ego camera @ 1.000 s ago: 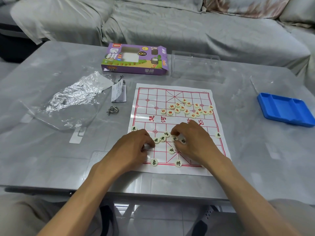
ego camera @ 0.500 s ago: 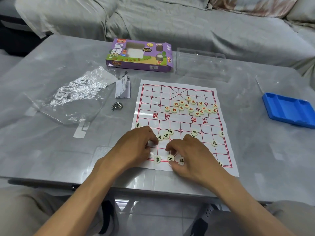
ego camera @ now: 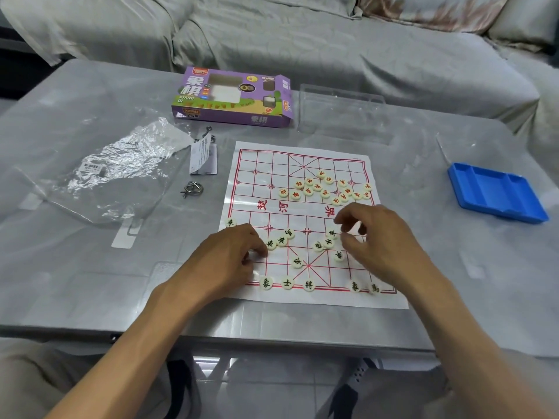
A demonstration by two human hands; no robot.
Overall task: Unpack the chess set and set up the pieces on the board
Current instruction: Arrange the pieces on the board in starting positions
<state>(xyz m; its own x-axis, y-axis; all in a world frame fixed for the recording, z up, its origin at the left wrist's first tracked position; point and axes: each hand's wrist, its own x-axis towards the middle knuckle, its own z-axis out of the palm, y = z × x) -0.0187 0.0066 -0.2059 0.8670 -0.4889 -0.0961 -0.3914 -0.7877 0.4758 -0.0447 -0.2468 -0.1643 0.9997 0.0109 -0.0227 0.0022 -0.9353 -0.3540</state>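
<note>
Centrally, black pieces (ego camera: 328, 242) between left hand (ego camera: 230, 255), right hand (ego camera: 378, 240)

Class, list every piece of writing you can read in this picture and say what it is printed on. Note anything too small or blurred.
"象棋" and "XIANG QI": purple box.
"楚河" and "界": paper board, along its middle band; the right hand hides the rest.
"象", "士", "將", "象", "馬": near-edge pieces, in black.
Red-lettered pieces: too small to read.
White tag and bag's barcode label: illegible.
</note>
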